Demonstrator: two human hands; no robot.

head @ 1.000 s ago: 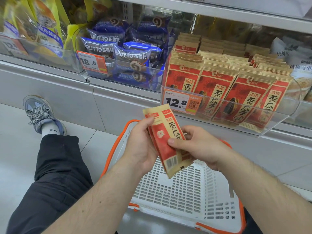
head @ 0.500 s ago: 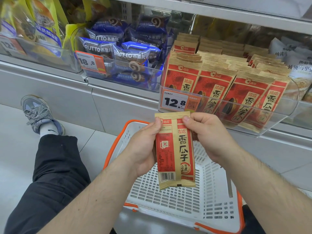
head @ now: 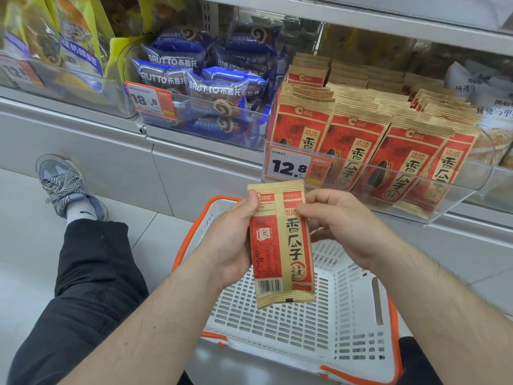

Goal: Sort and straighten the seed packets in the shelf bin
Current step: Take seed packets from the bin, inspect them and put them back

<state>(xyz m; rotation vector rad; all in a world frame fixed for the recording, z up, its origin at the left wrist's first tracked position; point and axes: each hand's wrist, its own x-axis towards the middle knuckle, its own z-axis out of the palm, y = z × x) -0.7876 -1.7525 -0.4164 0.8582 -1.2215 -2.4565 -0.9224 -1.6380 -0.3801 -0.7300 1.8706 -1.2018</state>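
We hold one seed pkt (head: 281,245) upright w/ both hands: left hand (head: 230,240) grips its left edge, right hand (head: 341,229) pinches top-right, over white basket (head: 347,309), near shelf bin (head: 455,190).

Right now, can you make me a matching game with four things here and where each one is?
Things:
1. seed packet
2. white basket
3. blue bread packs
4. 12.8 price tag

Places:
A. in the bin left of the red seed packets
B. on the clear bin's front
C. held in both hands
D. below the hands

Pairs: 1-C, 2-D, 3-A, 4-B
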